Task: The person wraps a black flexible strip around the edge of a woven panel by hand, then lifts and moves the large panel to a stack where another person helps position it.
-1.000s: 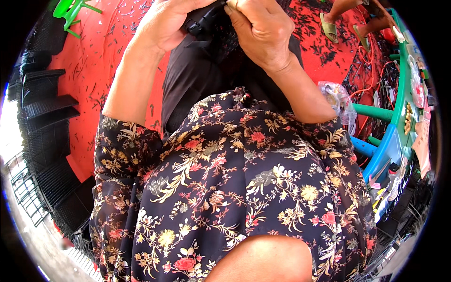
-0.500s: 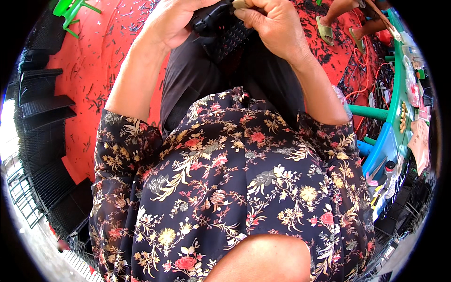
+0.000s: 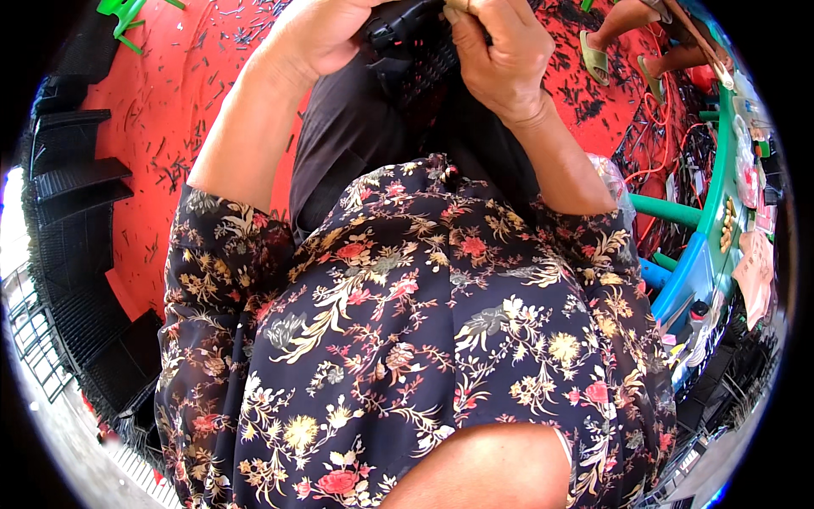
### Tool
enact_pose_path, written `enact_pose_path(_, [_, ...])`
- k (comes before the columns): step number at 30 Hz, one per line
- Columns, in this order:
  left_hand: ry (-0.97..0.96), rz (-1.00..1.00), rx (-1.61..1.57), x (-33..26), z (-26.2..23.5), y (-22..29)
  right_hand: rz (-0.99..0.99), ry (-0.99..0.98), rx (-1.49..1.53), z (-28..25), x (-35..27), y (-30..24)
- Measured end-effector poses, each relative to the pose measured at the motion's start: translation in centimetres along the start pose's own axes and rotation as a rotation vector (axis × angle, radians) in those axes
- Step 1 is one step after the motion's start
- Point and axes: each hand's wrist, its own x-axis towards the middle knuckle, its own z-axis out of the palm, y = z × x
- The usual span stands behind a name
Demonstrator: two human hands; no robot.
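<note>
A pale pink paper tag [image 3: 753, 276] is lying on the green table edge [image 3: 714, 178] at the right. Above it, small packets [image 3: 746, 170] in white, red and green are sitting, too blurred to tell apart.

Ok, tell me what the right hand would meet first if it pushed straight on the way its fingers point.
The right hand has its fingers curled leftward over the black plastic part it grips, so it would press into that part first, then probably the left hand just beyond; depth is unclear.
</note>
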Motion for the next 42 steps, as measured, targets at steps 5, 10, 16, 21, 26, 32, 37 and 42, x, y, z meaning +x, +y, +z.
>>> enact_pose_path(5, [0.192, 0.072, -0.008, -0.1, 0.5, -0.9, 0.317, -0.102, 0.062, -0.9, -0.1, -0.4])
enact_pose_path(10, [0.085, 0.028, -0.142, -0.2, -0.5, -1.7, 0.211, -0.127, 0.127, -0.9, -0.1, 0.1])
enact_pose_path(16, [0.038, 0.029, -0.197, 0.1, -0.9, -2.2, -0.005, -0.16, 0.24, -0.9, 1.8, 0.2])
enact_pose_path(21, [0.014, 0.027, -0.174, 0.2, -1.1, -2.1, 0.207, -0.173, 0.249, -1.6, 0.6, 0.3])
enact_pose_path(26, [0.075, 0.034, -0.13, 0.1, -0.5, -1.8, 0.878, -0.105, 0.556, -2.1, -1.8, -1.0])
enact_pose_path(32, [0.188, 0.125, 0.136, 0.2, 0.2, -0.8, 0.997, 0.075, 0.666, -0.6, -2.6, -1.6])
enact_pose_path(37, [0.115, 0.134, 0.176, 0.4, 0.0, -0.5, 0.919, -0.001, 0.626, -1.0, -2.1, -1.0])
enact_pose_path(42, [0.119, 0.119, 0.126, 0.5, 0.1, -0.4, 1.005, -0.011, 0.64, -1.6, -2.8, -1.4])
